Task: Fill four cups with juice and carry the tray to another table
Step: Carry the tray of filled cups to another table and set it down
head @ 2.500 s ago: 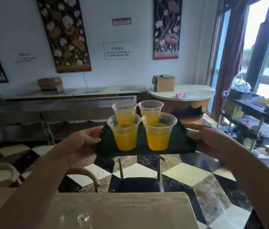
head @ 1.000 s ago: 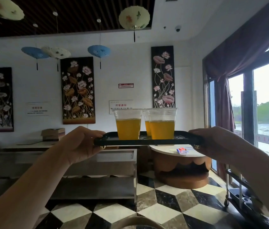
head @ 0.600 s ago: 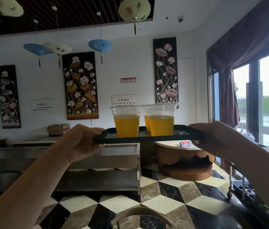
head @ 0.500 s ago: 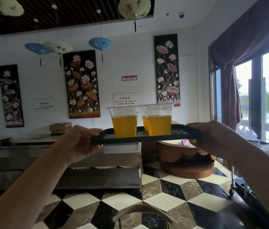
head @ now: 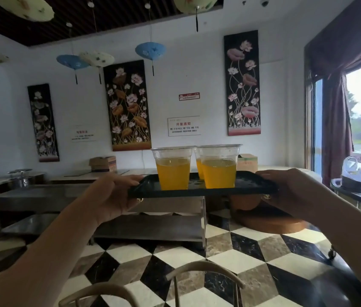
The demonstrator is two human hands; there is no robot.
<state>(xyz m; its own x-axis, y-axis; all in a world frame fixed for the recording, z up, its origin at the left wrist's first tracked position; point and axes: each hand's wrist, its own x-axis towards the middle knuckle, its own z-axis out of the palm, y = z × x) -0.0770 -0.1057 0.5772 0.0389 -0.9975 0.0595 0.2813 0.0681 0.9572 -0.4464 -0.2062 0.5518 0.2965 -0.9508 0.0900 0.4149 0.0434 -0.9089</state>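
Now both hands' fingers grip the tray (head: 250,185) ends: left hand (head: 111,197), right hand (head: 294,191)

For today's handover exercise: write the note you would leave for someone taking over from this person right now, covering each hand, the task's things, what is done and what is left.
Left hand: gripping the left edge of the black tray.
Right hand: gripping the tray's right edge.
Tray is held roughly level in the air above the chequered floor.
Juice cups stand upright on the tray; three show, any fourth is hidden behind.
Done: visible cups filled, tray lifted.
Left: carry the tray to another table and set it down.
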